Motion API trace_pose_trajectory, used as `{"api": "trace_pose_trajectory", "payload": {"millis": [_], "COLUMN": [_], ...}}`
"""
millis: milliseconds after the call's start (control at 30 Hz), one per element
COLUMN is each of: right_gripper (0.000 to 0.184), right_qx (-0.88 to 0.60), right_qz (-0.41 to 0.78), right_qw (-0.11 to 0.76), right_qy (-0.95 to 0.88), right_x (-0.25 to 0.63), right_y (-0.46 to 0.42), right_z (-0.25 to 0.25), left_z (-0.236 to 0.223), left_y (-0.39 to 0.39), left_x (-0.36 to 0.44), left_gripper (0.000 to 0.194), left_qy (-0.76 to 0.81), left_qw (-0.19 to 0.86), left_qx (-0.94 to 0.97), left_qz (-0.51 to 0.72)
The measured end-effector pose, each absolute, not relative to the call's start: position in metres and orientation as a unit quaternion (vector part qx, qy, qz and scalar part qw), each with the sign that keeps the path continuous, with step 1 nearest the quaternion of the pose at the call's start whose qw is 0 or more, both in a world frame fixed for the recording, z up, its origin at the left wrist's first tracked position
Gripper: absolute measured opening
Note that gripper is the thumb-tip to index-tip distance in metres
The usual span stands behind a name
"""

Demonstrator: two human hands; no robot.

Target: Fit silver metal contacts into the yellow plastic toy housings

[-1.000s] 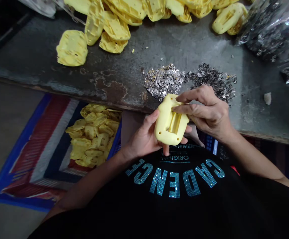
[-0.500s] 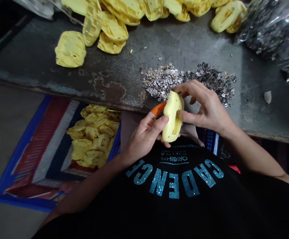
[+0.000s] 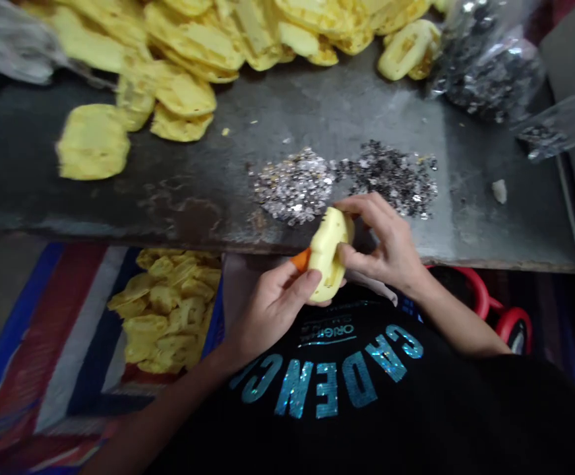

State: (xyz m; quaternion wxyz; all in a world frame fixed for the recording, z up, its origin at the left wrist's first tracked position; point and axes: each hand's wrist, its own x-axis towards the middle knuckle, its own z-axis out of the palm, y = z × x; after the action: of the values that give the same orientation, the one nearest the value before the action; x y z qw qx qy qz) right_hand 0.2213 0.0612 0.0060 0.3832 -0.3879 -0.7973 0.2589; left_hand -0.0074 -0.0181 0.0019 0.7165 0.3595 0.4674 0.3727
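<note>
A yellow plastic housing point(image 3: 328, 247) with a long slot in its side is held upright between my hands, in front of the bench edge. My left hand point(image 3: 280, 300) grips its lower left side, thumb on the near face and an orange finger cover point(image 3: 301, 260) on one finger behind it. My right hand point(image 3: 384, 244) is closed on the upper right side, its thumb at the slot; whether it also pinches a small part I cannot make out. Just beyond lie a heap of shiny silver metal pieces point(image 3: 295, 187) and a heap of darker metal pieces point(image 3: 391, 177).
Many yellow housings point(image 3: 193, 39) are piled along the back of the grey metal bench point(image 3: 248, 152). Plastic bags of metal pieces point(image 3: 490, 72) stand at the back right. Below left, more yellow parts point(image 3: 169, 316) lie in a blue-edged, striped-lined container point(image 3: 55, 330).
The view has shifted, so the bench and heaps sit lower and further left. Both hands keep their hold on the yellow housing, with little change in grip.
</note>
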Motion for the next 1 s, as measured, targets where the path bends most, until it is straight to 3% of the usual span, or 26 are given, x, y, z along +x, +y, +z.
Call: {"api": "trace_pose_trajectory", "payload": {"millis": [100,267,367,567,833,933,1000], "right_gripper": [0.046,0.048,0.049,0.046,0.051,0.030,0.017], "right_qx": [-0.401,-0.405,-0.405,-0.395,-0.356,-0.480,-0.564], "right_qz": [0.260,0.224,0.217,0.258,0.251,0.143,0.069], "right_qw": [0.371,0.360,0.357,0.379,0.429,0.416,0.335], "right_qy": [-0.796,-0.810,-0.813,-0.796,-0.791,-0.759,-0.752], "right_x": [0.218,0.220,0.226,0.238,0.277,0.327,0.356], "right_y": [0.062,0.062,0.061,0.058,0.046,0.047,0.053], "right_z": [0.001,-0.001,0.002,0.002,0.003,0.001,-0.003], "left_z": [-0.002,-0.002,-0.001,0.001,0.021,0.023,0.022], "left_y": [-0.014,-0.004,-0.002,0.009,0.013,0.017,0.020], "left_x": [-0.013,-0.008,-0.006,-0.005,0.002,0.002,0.002], "left_gripper": [0.059,0.026,0.021,0.067,0.093,0.100,0.102], "left_qy": [0.505,0.505,0.489,0.430,0.434,0.418,0.407], "left_qw": [0.707,0.705,0.722,0.794,0.815,0.820,0.824], "left_qx": [0.341,0.286,0.246,0.266,0.280,0.276,0.275], "left_qz": [0.359,0.406,0.423,0.337,0.264,0.277,0.283]}}
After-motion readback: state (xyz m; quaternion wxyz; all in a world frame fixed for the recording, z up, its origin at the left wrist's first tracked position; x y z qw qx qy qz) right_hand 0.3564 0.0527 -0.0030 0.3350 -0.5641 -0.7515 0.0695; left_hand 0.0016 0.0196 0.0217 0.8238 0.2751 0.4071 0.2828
